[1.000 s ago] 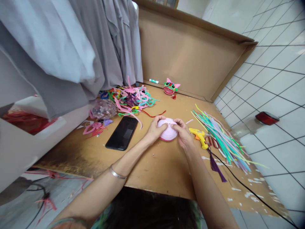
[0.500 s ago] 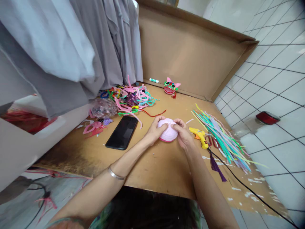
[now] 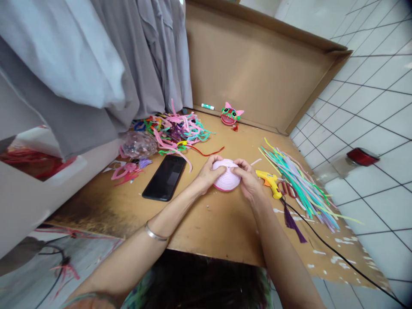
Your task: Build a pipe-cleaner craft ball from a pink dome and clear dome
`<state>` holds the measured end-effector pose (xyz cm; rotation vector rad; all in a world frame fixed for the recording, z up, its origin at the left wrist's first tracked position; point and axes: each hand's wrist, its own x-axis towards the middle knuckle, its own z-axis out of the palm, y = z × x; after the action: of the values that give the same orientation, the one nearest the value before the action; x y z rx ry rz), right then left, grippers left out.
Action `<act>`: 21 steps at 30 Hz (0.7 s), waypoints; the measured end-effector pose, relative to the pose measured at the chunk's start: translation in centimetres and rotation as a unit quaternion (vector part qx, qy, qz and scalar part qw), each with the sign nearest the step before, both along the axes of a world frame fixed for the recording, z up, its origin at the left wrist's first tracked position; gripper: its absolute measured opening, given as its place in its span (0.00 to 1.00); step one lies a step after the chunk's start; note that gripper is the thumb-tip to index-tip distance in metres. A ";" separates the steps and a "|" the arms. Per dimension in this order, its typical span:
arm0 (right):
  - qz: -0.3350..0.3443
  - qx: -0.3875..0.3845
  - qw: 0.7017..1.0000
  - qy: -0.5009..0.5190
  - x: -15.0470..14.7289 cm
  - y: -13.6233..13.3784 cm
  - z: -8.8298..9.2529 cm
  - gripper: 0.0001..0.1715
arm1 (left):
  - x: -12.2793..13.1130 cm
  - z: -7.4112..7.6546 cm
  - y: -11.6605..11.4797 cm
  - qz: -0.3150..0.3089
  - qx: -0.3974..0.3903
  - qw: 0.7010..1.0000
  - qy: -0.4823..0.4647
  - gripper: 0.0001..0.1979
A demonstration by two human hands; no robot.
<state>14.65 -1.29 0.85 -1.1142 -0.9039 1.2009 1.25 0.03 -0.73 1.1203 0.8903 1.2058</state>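
Observation:
Between my two hands is a pale pink coiled dome [image 3: 226, 179] with a darker pink lower rim. My left hand [image 3: 208, 175] grips its left side, the thumb pressed on top. On the opposite side my right hand [image 3: 247, 177] holds it the same way, its thumb near the centre of the coil. The fingers underneath are partly hidden. Just right of my right hand lies a yellow glue gun [image 3: 270, 183], with red-handled scissors [image 3: 288, 189] beside it. A black phone [image 3: 165, 178] lies left of my left hand.
Pipe cleaners lie in a bundle [image 3: 299, 184] on the right and a tangled pile [image 3: 177, 128] at the back left. A purple tassel [image 3: 294, 225] lies near the glue gun's black cord [image 3: 337, 253]. A pink-eared animal-face ornament [image 3: 229, 115] and glue stick [image 3: 207, 107] stand near the cardboard wall [image 3: 244, 68].
The view has shifted very slightly. Both hands keep their grip on the pink dome, with hardly any movement.

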 end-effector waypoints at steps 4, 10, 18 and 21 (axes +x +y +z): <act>0.011 0.003 1.000 -0.008 0.1 0.0 0.0 0.19 | -0.1 0.1 0.0 -0.005 -0.002 1.000 -0.016 0.17; 0.014 -0.008 1.000 -0.003 0.0 -0.2 0.1 0.19 | -0.4 0.3 -0.1 -0.026 -0.009 0.999 -0.034 0.16; 0.013 -0.016 1.000 -0.006 0.2 0.0 0.1 0.19 | -0.5 0.2 0.0 -0.040 -0.012 0.998 -0.039 0.17; 0.014 -0.018 1.000 -0.012 0.4 0.1 0.1 0.18 | -0.5 0.3 -0.2 -0.043 -0.012 0.998 -0.040 0.17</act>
<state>15.03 -1.19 0.95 -1.1497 -0.9217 1.2339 0.74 -0.13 -0.47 1.0724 0.7866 1.1589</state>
